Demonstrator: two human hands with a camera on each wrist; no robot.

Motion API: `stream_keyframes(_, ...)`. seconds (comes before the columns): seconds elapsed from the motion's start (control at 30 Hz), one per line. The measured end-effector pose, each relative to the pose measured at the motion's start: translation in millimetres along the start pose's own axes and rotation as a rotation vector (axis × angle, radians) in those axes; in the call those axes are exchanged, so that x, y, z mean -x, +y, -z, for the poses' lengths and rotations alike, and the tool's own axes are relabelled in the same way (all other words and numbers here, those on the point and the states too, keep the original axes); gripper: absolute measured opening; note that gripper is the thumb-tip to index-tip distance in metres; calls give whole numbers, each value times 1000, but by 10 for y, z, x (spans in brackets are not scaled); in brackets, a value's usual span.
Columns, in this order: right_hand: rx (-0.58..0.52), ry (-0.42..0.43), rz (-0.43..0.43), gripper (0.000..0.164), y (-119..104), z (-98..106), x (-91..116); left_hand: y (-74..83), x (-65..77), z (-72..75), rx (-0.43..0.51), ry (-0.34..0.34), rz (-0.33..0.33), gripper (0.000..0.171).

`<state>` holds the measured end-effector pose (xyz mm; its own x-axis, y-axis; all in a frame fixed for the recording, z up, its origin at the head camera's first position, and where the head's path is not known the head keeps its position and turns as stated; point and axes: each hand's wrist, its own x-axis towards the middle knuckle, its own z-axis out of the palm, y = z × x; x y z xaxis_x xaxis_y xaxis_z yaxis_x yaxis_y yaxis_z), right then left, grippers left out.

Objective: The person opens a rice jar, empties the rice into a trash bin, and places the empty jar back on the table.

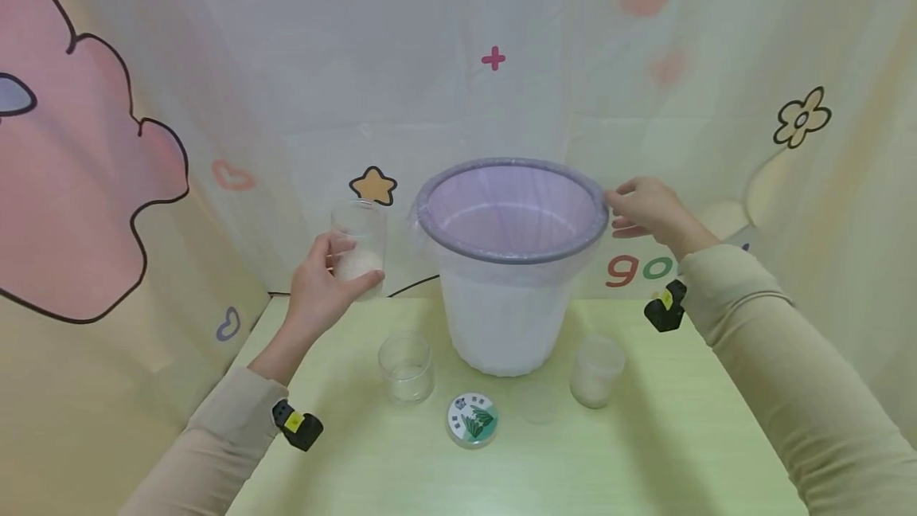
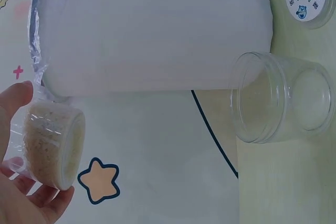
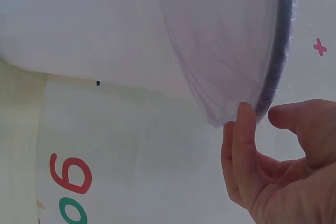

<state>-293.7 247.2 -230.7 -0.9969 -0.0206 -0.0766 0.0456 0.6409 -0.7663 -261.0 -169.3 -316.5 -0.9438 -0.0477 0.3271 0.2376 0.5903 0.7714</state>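
Note:
My left hand (image 1: 321,285) grips a clear plastic cup (image 1: 361,259), raised to the left of a white trash can (image 1: 505,317). White grainy contents (image 2: 50,142) fill the cup's lower part. A thin clear bag (image 3: 215,66) lines the can and folds over its grey rim (image 1: 512,256). At the rim's right side is my right hand (image 1: 648,209), its thumb and fingers spread apart there. The fingertips (image 3: 245,116) overlap the bag's hanging edge in the right wrist view.
On the table (image 1: 501,476) stand a clear open jar (image 1: 406,369) at left and a small cup with pale contents (image 1: 597,373) at right. Between them lie a round lid with green leaves (image 1: 472,419) and a clear disc (image 1: 537,403). A printed curtain (image 1: 430,62) hangs behind.

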Motion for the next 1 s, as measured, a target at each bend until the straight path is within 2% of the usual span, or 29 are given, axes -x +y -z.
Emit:
stream_keyframes(0.17, -76, -26, -9, 58, -28, -45, -8, 53, -7, 23, 14, 4, 25, 71)
stream_keyframes(0.3, -93, -30, -12, 56, -46, -70, -7, 74, -16, 33, 21, 5, 30, 78)
stream_keyframes(0.77, -131, -37, -52, 56, -59, -93, -65, 331, -137, 115, -40, 28, -80, 74)
stream_keyframes(1.0, -124, -43, -63, 59, -43, -104, -83, 468, -199, 126, -51, 16, -97, 76)
